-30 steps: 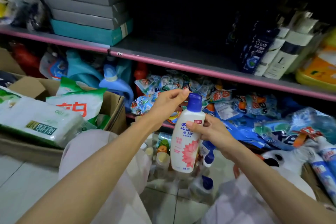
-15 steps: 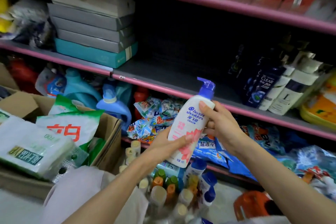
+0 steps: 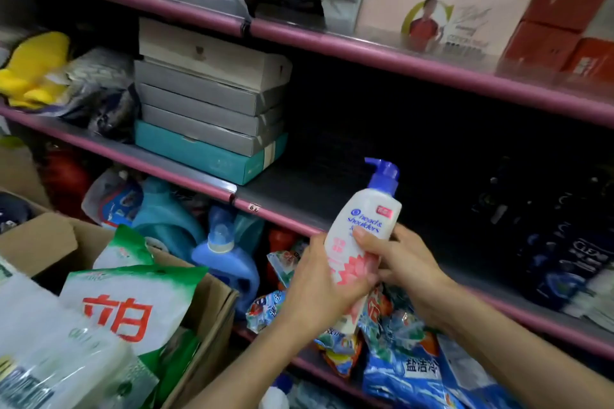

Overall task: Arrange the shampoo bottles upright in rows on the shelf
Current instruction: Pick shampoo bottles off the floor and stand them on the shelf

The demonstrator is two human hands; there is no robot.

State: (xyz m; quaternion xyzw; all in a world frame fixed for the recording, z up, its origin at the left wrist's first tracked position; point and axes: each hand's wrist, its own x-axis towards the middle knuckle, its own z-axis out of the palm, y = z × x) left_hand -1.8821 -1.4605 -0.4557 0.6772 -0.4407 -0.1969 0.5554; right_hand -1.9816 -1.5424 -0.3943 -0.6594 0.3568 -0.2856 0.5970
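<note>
A white shampoo bottle (image 3: 363, 222) with a blue pump top and a pink flower label is held in both hands, tilted slightly right, in front of the pink-edged middle shelf (image 3: 299, 199). My left hand (image 3: 327, 289) wraps its lower part. My right hand (image 3: 398, 259) grips its right side, thumb across the label. The pump nozzle points left. Dark shampoo bottles (image 3: 578, 252) stand at the right end of that shelf, blurred.
A stack of flat boxes (image 3: 209, 109) fills the shelf's left part, with a dark gap between it and the dark bottles. Blue detergent jugs (image 3: 226, 256) and refill bags (image 3: 408, 365) crowd the shelf below. A cardboard box (image 3: 212, 302) of detergent bags stands at lower left.
The bottle has been lifted from near the floor up to the middle shelf's height. My left hand slid from the pump top down to the bottle's base. The view tilted upward.
</note>
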